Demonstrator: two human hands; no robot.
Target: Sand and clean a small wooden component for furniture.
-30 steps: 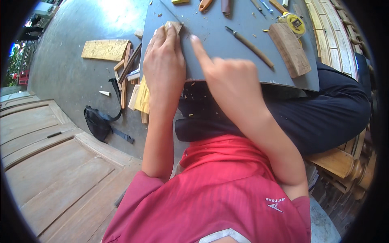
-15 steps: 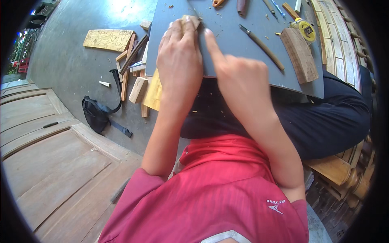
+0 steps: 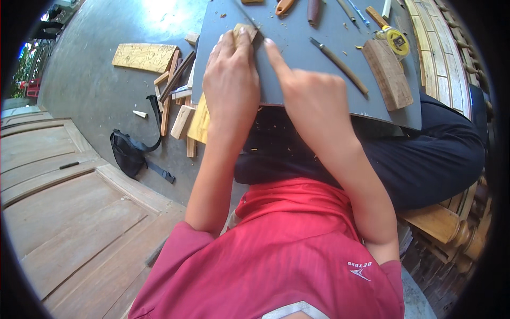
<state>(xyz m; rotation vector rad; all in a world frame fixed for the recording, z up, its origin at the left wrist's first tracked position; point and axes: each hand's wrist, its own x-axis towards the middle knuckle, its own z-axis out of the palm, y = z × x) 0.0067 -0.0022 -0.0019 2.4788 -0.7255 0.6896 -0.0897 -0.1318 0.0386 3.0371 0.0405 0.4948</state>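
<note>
My left hand (image 3: 231, 80) lies over a small wooden block (image 3: 245, 32) at the far left of a grey board (image 3: 297, 53), its fingers pressed together on the wood. My right hand (image 3: 316, 98) is curled, with the index finger stretched forward toward the block's right edge. A thin grey metal blade (image 3: 246, 14) slants past the block's far end and meets that fingertip; the handle is hidden in my right hand. Right of the finger lies a carving chisel (image 3: 340, 66). Farther right, a brown wood block (image 3: 388, 74) rests beside a yellow tape measure (image 3: 397, 40).
An orange-handled tool (image 3: 284, 6), a dark red handle (image 3: 314, 11) and wood shavings lie along the board's far side. On the floor at left are wood offcuts (image 3: 182, 121), a carved yellow plank (image 3: 144, 57) and a black waist bag (image 3: 127, 152). A wooden door panel (image 3: 79, 223) lies nearer.
Both hands and the wooden block have shifted slightly left and nearer. More of the thin blade shows beyond the block. The view itself has moved a little.
</note>
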